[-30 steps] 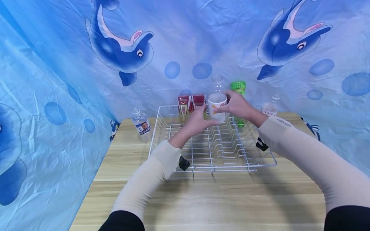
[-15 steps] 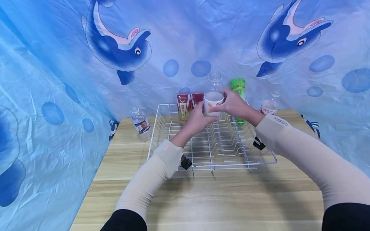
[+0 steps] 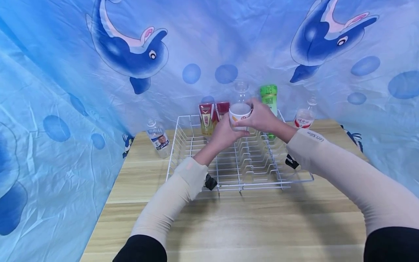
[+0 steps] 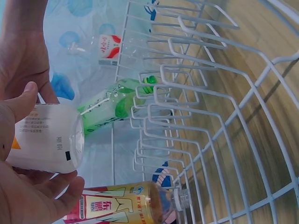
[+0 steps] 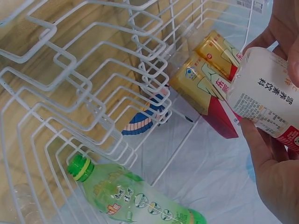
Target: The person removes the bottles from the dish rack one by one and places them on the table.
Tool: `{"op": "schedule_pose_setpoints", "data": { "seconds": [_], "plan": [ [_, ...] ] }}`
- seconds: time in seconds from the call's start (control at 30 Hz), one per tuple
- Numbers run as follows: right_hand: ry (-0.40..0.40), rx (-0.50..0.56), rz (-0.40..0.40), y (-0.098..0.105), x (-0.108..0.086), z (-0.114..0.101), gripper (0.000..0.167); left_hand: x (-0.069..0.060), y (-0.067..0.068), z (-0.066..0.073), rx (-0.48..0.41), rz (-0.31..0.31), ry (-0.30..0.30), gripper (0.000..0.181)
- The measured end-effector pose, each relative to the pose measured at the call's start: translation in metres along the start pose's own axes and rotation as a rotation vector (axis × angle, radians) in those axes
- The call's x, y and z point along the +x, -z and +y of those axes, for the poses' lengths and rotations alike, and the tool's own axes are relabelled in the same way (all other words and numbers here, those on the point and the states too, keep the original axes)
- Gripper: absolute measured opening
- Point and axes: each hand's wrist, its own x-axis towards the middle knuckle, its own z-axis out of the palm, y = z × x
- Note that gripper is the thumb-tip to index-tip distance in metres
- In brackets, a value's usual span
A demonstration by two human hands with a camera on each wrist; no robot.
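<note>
Left grip (image 3: 226,133) and right grip (image 3: 262,116) pinch one white container (image 3: 239,114) between them — I see it held above the rear of the white wire rack (image 3: 248,184). A clear bottle (image 3: 241,91) shows just behind. Inside the rack, two red-and-gold bottles (image 3: 207,120) and a green bottle (image 3: 269,98) stand cap-down. Left of the rack, a labelled bottle (image 3: 159,141) stands on the worktop (image 3: 209,229).
</note>
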Motion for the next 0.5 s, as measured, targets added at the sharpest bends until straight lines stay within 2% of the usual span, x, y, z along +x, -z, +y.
{"op": "schedule_pose_setpoints", "data": {
  "seconds": [0.27, 0.5],
  "plan": [
    [-0.022, 0.021, -0.027, -0.003, -0.0007, -0.0053, 0.08, -0.0029, 0.0064, 0.0037, 0.034, 0.044, 0.077, 0.087],
    [-0.044, 0.007, -0.042, -0.0042, -0.0041, -0.0078, 0.085, -0.0032, 0.0075, 0.0005, 0.002, 0.034, 0.046, 0.081]
  ]
}}
